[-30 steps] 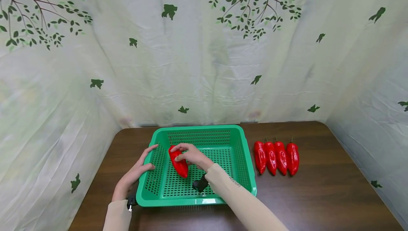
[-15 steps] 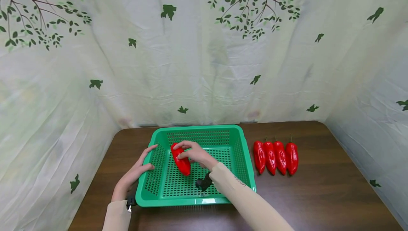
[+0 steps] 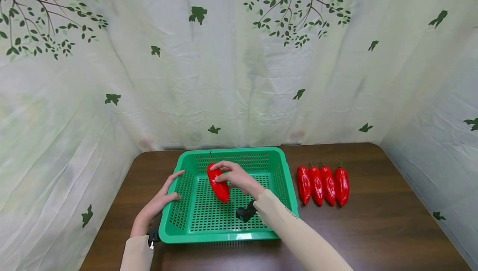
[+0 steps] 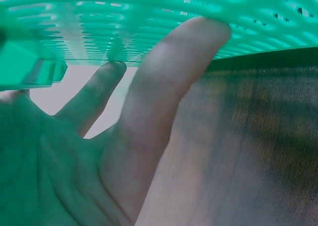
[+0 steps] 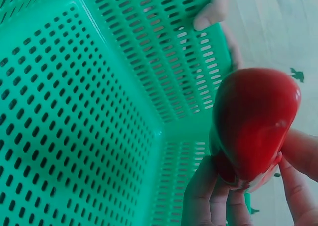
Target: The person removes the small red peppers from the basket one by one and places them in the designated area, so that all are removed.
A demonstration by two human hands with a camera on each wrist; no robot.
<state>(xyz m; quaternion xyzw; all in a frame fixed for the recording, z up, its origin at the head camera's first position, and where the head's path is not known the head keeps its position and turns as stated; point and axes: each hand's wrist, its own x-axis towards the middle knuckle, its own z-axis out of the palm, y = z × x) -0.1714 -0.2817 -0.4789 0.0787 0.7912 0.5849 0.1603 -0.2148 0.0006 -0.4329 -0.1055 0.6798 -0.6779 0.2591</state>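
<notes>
My right hand (image 3: 239, 177) pinches a glossy red chili pepper (image 3: 220, 189) above the floor of a green slotted plastic basket (image 3: 231, 238). The chili pepper's stem points to the back, and its blunt end fills much of the right wrist view (image 5: 256, 114). At the basket's left side, my left hand (image 3: 162, 200) grips the rim. Two fingertips lap over the rim in the head view, while other fingers (image 4: 164, 87) lie against the outer wall in the left wrist view. Beneath the held chili pepper, the basket floor (image 5: 64, 136) shows bare slots.
Several more red chili peppers (image 3: 328, 186) lie side by side on the brown wooden table (image 3: 381, 221), right of the basket. A pale leaf-printed curtain (image 3: 239, 76) hangs behind the table and along both sides. Small black cameras (image 3: 245, 212) are strapped to the wrists.
My right hand has moved the chili pepper rightward and slightly up in the head view, away from the basket's left wall. The left hand and the row of chili peppers stay put.
</notes>
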